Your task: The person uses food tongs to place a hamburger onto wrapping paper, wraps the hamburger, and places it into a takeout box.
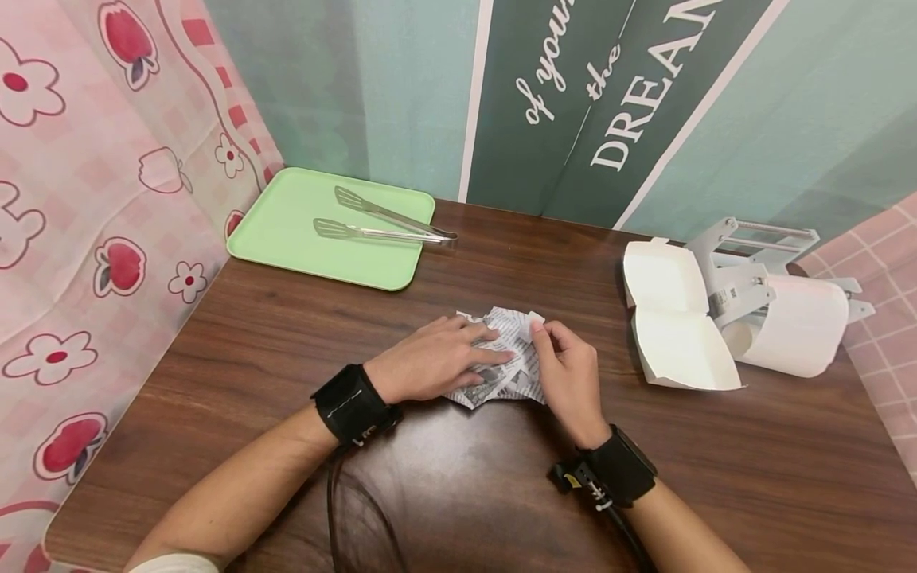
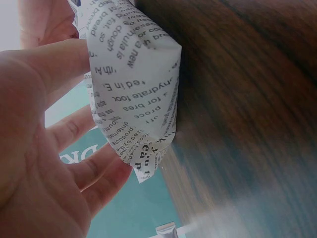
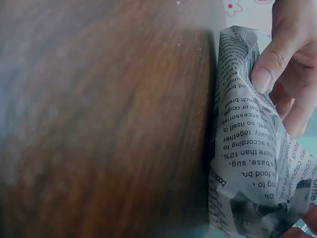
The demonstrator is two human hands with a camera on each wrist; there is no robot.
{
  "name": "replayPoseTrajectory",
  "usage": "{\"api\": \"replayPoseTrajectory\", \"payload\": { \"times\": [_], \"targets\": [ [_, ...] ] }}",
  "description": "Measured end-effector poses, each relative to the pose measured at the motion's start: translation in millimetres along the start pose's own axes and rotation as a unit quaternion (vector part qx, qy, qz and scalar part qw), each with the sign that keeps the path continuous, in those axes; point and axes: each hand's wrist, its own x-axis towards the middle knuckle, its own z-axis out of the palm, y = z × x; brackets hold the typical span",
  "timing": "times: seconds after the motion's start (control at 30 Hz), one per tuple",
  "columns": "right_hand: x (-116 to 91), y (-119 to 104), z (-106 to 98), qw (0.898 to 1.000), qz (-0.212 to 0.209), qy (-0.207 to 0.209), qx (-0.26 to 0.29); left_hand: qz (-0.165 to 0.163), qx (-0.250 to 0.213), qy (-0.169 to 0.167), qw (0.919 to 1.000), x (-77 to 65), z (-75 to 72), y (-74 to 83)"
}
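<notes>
A packet wrapped in newsprint-patterned paper (image 1: 501, 386) lies on the table in front of me, its contents hidden. My left hand (image 1: 433, 358) rests on its left part, with fairly straight, spread fingers pressing the top. At the upper right of the packet, my right hand (image 1: 573, 374) pinches a small white piece (image 1: 528, 325), like a sticker or tape, against the paper. Folded, pointed paper (image 2: 136, 84) fills the left wrist view beside the left fingers. In the right wrist view the right thumb (image 3: 270, 64) touches the creased paper (image 3: 242, 129).
A green tray (image 1: 286, 239) with metal tongs (image 1: 387, 223) lies at the back left. To the right sit an unfolded white box (image 1: 680, 334) and a white holder with a roll (image 1: 795, 326). Printed curtains stand behind and to the left. Cables (image 1: 332, 501) trail from the wristbands.
</notes>
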Motion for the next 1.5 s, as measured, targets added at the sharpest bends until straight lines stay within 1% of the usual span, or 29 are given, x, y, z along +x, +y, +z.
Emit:
{"api": "replayPoseTrajectory", "payload": {
  "times": [0.17, 0.37, 0.57, 0.6, 0.8, 0.87, 1.13, 1.5],
  "targets": [
    [-0.2, -0.8, -1.1, 0.999, 0.000, -0.018, -0.031, -0.002, 0.002, -0.001, 1.0000, 0.4, 0.8, -0.7],
    [-2.8, -3.7, -1.4, 0.996, -0.007, -0.048, -0.073, -0.008, -0.015, -0.004, 0.9998, 0.5, 0.2, -0.8],
    [-5.8, -4.0, -2.9, 0.993, -0.021, -0.077, -0.086, -0.045, -0.069, 0.001, 0.9966, 2.0, 0.2, -0.9],
    [-6.1, -3.7, -3.3, 0.992, -0.025, -0.082, -0.087, -0.049, -0.072, 0.001, 0.9962, 2.3, 0.2, -1.0],
    [-7.6, -1.8, -4.9, 0.988, -0.065, -0.103, -0.096, -0.038, -0.043, -0.004, 0.9983, 3.3, -0.6, -1.4],
    [-8.2, -1.4, -5.5, 0.986, -0.074, -0.109, -0.101, -0.039, -0.041, -0.007, 0.9984, 3.0, -0.6, -1.3],
    [-9.2, -1.6, -6.4, 0.980, -0.081, -0.141, -0.117, -0.044, -0.046, -0.013, 0.9979, 2.5, -0.2, -1.7],
    [-10.3, -0.3, -7.1, 0.977, -0.104, -0.150, -0.114, -0.043, -0.050, -0.014, 0.9977, 1.4, -0.6, -2.5]
  ]
}}
